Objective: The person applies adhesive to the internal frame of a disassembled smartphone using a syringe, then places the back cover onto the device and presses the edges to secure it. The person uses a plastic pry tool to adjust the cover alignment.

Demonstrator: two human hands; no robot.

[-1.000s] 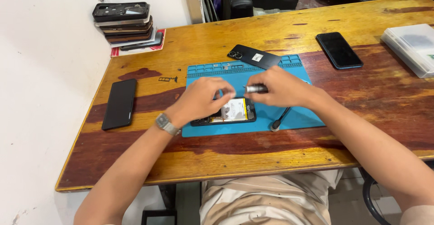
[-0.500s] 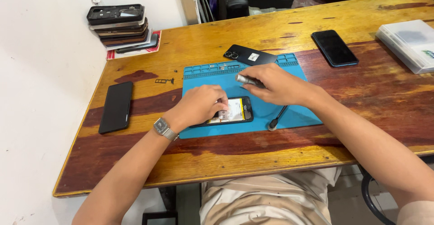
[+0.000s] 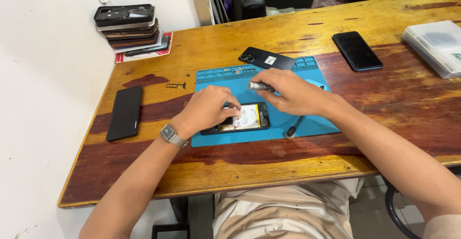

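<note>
I am looking down at a worn wooden table (image 3: 269, 167), yellow along its edges and dark red through the middle, pushed against a white wall (image 3: 43, 66) on my left. A blue work mat (image 3: 307, 123) lies in the centre, and on it sits the opened phone (image 3: 247, 119), back off, pale battery showing. My left hand (image 3: 209, 109) rests on the phone's left end, fingers curled down onto it. My right hand (image 3: 293, 92) is closed around a small metal screwdriver (image 3: 259, 85), held just above the phone's upper edge. A black back cover (image 3: 267, 59) lies at the mat's far edge, a stack of phones (image 3: 129, 27) in the far-left corner.
</note>
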